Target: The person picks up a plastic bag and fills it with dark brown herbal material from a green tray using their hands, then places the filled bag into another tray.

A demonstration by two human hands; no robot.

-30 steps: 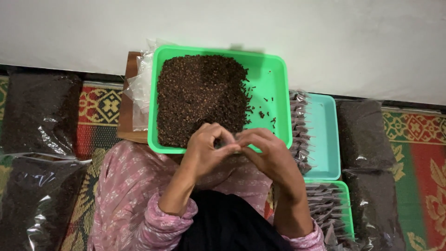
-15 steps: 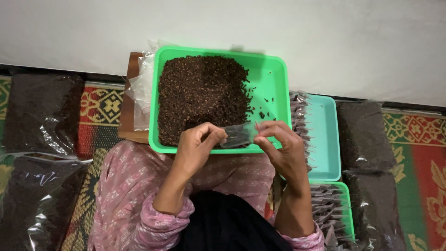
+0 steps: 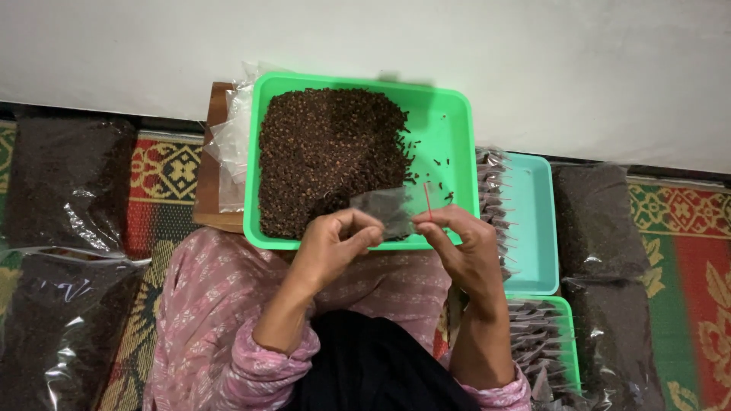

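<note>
A green tray (image 3: 449, 125) holds a heap of dark brown cloves (image 3: 327, 152) on its left side. Over the tray's near edge my left hand (image 3: 331, 243) and my right hand (image 3: 461, 243) pinch a small clear plastic pouch (image 3: 384, 209) filled with cloves. The pouch stands tilted between my fingertips. A thin red strip (image 3: 428, 202) sticks up from my right fingers at the pouch's right end.
Empty clear pouches (image 3: 228, 144) lie left of the tray on a wooden board (image 3: 207, 198). A pale blue tray (image 3: 533, 221) and a second green tray (image 3: 567, 342) at the right hold several filled pouches. Large bags of cloves (image 3: 65, 183) lie on the patterned mat at both sides.
My hands were joined over the pouch, then drew apart and stretched it flat. Now the pouch is turned upward and the red strip shows at my right fingers.
</note>
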